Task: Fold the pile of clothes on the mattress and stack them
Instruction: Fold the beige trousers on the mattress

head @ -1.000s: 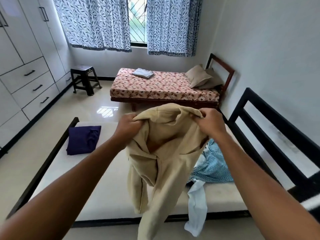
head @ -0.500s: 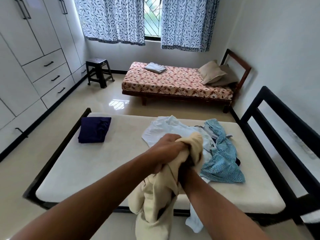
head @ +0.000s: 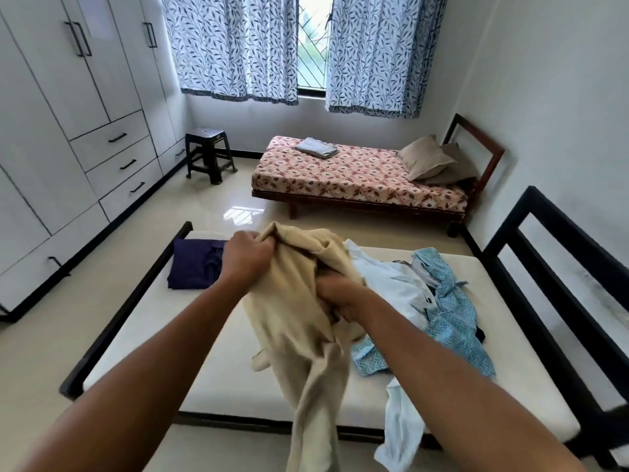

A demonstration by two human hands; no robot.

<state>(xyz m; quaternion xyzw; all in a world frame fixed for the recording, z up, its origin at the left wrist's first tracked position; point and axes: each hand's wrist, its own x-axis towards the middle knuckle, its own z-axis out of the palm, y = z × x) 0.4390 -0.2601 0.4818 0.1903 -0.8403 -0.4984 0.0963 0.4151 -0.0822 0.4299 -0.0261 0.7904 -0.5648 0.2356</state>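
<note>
A beige garment (head: 299,321) hangs in the air above the white mattress (head: 177,321). My left hand (head: 245,257) grips its top edge. My right hand (head: 340,294) grips a bunched part lower down, partly buried in the cloth. The garment's tail droops past the mattress's near edge. To the right lies a loose pile: a white shirt (head: 394,284) and a blue patterned garment (head: 452,318). One white piece (head: 401,427) hangs over the near edge. A folded navy garment (head: 194,264) lies at the mattress's far left corner.
A black bed frame (head: 558,277) rises along the right. Beyond stands a second bed (head: 357,178) with pillows and a folded grey cloth (head: 316,148). A dark stool (head: 207,151) and white wardrobes (head: 68,131) line the left wall.
The hands came together from a wide hold a second ago, then parted again: the left rose to the garment's top edge and the right stayed lower in the cloth.
</note>
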